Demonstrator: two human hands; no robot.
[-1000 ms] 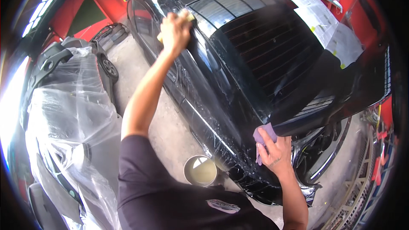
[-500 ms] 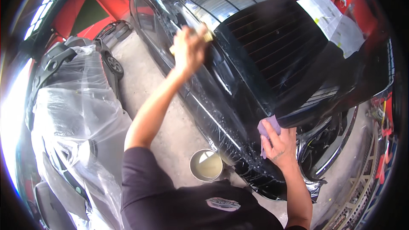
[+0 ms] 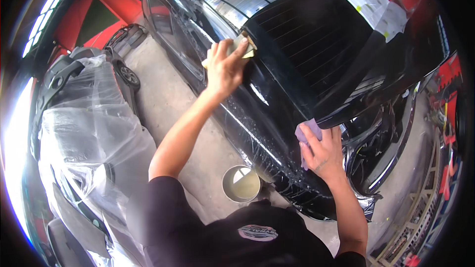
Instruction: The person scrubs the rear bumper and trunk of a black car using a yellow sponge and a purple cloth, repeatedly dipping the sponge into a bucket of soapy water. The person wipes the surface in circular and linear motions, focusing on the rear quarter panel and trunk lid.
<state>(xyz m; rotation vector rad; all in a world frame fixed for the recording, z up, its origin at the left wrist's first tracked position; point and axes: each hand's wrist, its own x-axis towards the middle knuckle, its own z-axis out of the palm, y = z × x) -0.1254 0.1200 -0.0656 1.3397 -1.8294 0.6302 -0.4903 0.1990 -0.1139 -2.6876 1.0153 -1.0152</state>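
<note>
A black car (image 3: 267, 118) with wet streaks and droplets along its rear side lies before me. My left hand (image 3: 225, 69) presses a pale yellow sheet of sandpaper (image 3: 250, 49) flat on the rear pillar, beside the rear window; its far end shows past the fingers, and whether a block is inside I cannot tell. Lower down, near the corner of the boot lid, my right hand (image 3: 321, 153) grips a crumpled purple cloth (image 3: 309, 132) against the bodywork.
A bucket of cloudy liquid (image 3: 241, 184) stands on the concrete floor by the car's rear. Plastic sheeting (image 3: 94, 133) covers another car at left. Paper masking (image 3: 373, 5) lies on the far side of the roof. A slatted metal rack (image 3: 415, 217) is at right.
My left hand, blurred before, has slid a little back toward me and right along the pillar with the sandpaper. My right hand with the cloth sits slightly higher in view, as the view has shifted.
</note>
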